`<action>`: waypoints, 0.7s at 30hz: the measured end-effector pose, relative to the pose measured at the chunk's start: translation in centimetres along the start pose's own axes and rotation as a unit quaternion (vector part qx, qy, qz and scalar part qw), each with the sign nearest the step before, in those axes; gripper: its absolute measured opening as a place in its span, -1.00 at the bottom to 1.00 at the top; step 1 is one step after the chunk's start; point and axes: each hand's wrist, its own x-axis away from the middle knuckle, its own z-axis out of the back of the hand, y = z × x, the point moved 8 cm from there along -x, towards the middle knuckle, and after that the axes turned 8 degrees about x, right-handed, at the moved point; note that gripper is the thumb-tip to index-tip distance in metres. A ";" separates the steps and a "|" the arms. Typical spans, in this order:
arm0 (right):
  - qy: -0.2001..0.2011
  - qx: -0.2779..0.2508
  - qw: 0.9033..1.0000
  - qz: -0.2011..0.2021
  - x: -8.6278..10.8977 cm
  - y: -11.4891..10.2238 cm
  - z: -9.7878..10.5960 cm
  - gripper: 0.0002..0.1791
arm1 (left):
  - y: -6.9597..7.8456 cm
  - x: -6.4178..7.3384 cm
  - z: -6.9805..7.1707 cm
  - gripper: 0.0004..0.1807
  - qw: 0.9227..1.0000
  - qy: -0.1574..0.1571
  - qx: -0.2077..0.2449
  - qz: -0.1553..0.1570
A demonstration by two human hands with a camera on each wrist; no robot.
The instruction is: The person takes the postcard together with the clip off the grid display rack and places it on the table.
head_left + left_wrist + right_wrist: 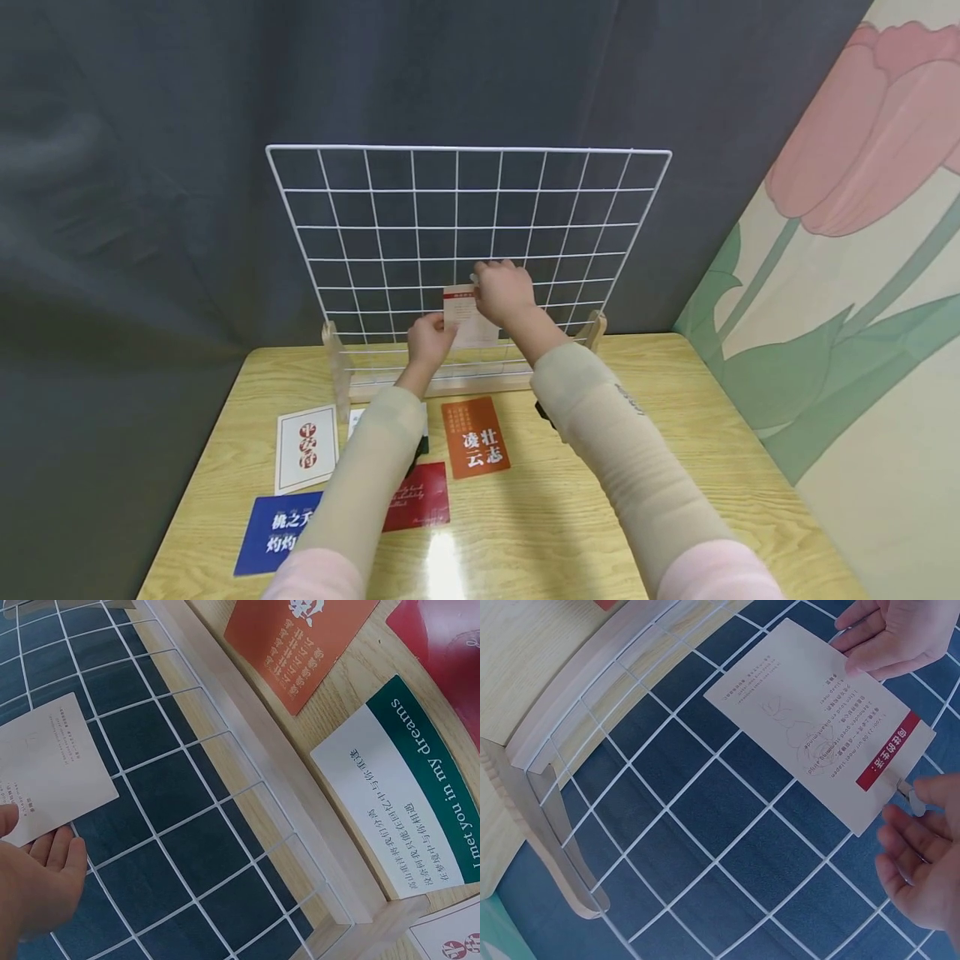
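A cream card [461, 308] with a red band along its top and a faint rose drawing stands against the white wire grid [435, 208]. My left hand [429, 340] pinches the card by its side edge, thumb in front and fingers behind. At the top edge, by the red band, my right hand [507, 293] pinches a small pale clip [910, 798]. The right wrist view shows the clip's tip at the card's edge; whether it bites on a wire too I cannot tell. In the left wrist view the clip is out of sight.
Wooden feet [339, 367] hold the grid upright on the wooden table [637, 467]. Before it lie an orange card [476, 437], a red card [420, 497], a white-and-green card [405, 795], a white card [306, 450] and a blue card [279, 533]. A dark curtain [150, 167] hangs behind.
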 end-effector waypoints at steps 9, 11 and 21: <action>-0.018 0.001 1.000 -0.020 -0.7 0.0 -0.7 -0.76 | 4.8 2.8 2.1 -0.84 1.000 0.018 -0.022 -0.006; -0.016 -0.002 1.000 -0.024 -0.8 0.1 -0.7 -0.77 | 3.9 2.3 2.0 -0.86 0.999 0.030 -0.017 -0.029; 0.010 0.000 1.000 -0.029 -0.7 0.2 -0.3 -0.82 | -6.2 -3.8 -2.0 -0.86 0.992 0.070 -0.055 -0.085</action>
